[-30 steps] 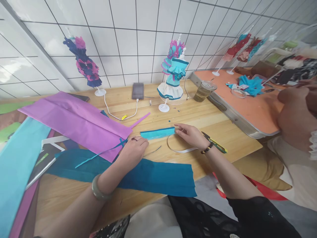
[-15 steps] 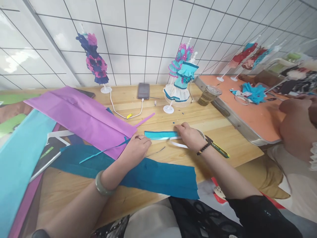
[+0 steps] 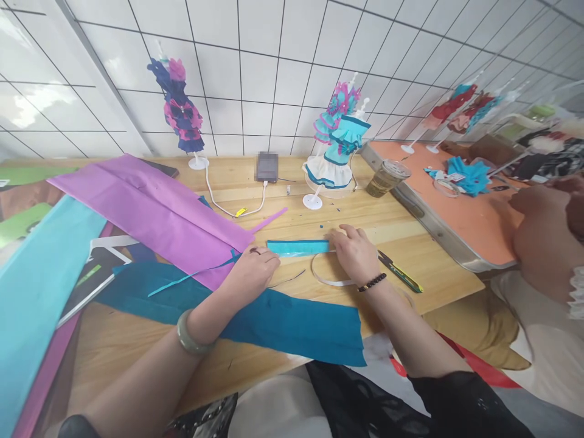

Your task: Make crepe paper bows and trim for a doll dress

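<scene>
A narrow turquoise fabric strip (image 3: 298, 247) with a darker blue upper edge lies across the table between my hands. My left hand (image 3: 256, 267) has its fingers closed on the strip's left end. At the right end, the bent fingers of my right hand (image 3: 356, 254) grip the strip's corner; the fingertips are partly hidden. A thin white tape (image 3: 326, 280) curves from the strip's lower edge and passes under my right hand. Close to my left hand, a thin teal offcut (image 3: 191, 275) trails over purple fabric (image 3: 168, 213). Teal fabric (image 3: 301, 322) lies below my left wrist.
A yellow-green utility knife (image 3: 400, 272) lies right of my right hand. Dressed miniature stands (image 3: 337, 152), a lidded cup (image 3: 387, 177) and a cabled dark device (image 3: 267, 167) are at the back. Another person's arm (image 3: 542, 225) is by the orange table (image 3: 474, 231).
The white tape has shifted and now curves lower, beneath my right hand. My right hand has turned slightly and its fingers are a little more raised. My left hand stays at the strip's left end.
</scene>
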A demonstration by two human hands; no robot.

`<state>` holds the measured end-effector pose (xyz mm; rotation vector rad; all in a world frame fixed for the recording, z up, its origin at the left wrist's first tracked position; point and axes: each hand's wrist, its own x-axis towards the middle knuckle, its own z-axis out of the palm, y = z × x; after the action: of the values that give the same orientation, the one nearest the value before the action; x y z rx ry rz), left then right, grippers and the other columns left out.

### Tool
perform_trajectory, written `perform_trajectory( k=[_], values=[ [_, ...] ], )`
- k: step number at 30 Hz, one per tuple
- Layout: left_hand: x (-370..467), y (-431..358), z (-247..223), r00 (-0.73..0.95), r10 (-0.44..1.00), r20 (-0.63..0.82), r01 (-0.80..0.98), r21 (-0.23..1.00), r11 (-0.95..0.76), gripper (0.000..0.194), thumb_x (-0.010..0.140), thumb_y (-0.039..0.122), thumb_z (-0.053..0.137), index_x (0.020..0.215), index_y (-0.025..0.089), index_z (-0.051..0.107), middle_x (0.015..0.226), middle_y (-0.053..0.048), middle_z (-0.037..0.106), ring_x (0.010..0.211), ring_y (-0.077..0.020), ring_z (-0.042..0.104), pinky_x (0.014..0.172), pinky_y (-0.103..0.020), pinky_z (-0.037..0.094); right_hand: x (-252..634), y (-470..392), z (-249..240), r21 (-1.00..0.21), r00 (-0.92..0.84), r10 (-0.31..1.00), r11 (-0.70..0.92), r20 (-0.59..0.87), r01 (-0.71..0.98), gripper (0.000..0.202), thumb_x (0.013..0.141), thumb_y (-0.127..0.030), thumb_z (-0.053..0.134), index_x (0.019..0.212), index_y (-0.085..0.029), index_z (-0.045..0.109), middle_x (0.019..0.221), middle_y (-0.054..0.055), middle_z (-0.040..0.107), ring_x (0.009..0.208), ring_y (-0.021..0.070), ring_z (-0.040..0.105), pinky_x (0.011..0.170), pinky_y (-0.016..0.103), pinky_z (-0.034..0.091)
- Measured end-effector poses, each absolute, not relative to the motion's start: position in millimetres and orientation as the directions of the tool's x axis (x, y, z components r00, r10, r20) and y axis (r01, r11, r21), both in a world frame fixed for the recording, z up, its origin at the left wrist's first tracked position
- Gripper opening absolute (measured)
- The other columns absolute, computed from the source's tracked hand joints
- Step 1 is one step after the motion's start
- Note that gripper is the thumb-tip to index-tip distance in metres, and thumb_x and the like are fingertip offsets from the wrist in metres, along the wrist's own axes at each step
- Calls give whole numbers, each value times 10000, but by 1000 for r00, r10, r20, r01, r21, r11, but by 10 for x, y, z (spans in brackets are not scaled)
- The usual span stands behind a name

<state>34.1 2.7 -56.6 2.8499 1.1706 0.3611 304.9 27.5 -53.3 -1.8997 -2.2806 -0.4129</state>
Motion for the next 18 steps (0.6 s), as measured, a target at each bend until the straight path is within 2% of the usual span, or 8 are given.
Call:
perform_trajectory(
  k=[2,5,8,11,15,18],
  values=[
    [332,33,-558,685,701,198,694,116,-711,214,843,79,355,790,146,551,798,-69,584,841,-197,531,805,-365,379,3138,339,-534,-6,-189,939,200,286,980,299,832,-182,396,1030,-195,620,1141,106,577,955,235,542,783,348,446],
    [321,40,-550,677,709,195,703,113,-702,218,843,80,352,796,147,554,788,-72,580,837,-203,531,783,-362,385,3296,398,-533,-257,-180,956,238,231,937,290,832,-201,390,979,-171,639,998,101,641,939,225,564,836,371,445],
    [316,43,-551,677,708,200,703,111,-703,212,839,80,358,796,146,555,788,-73,577,833,-204,529,771,-357,387,3404,366,-511,-405,-243,959,283,147,869,276,823,-314,459,996,-194,637,983,78,661,962,228,563,849,391,439],
    [312,44,-560,676,708,204,707,91,-701,205,834,77,361,785,145,548,785,-70,573,820,-207,526,758,-354,388,3447,295,-488,-443,-328,936,349,128,825,272,793,-382,526,975,-218,644,1006,64,658,999,223,546,884,399,415],
    [303,46,-565,670,717,195,719,70,-691,204,830,73,366,785,144,552,795,-64,579,819,-210,525,755,-352,388,3477,270,-506,-438,-359,916,401,178,805,209,824,-344,494,836,-216,658,958,61,659,974,209,543,885,399,408],
    [295,45,-563,665,723,185,722,90,-687,215,848,91,362,842,144,571,819,-64,592,862,-213,529,775,-352,385,3506,300,-517,-401,-384,908,418,166,815,216,839,-324,466,810,-215,650,938,63,652,951,208,535,870,401,405]
  ],
)
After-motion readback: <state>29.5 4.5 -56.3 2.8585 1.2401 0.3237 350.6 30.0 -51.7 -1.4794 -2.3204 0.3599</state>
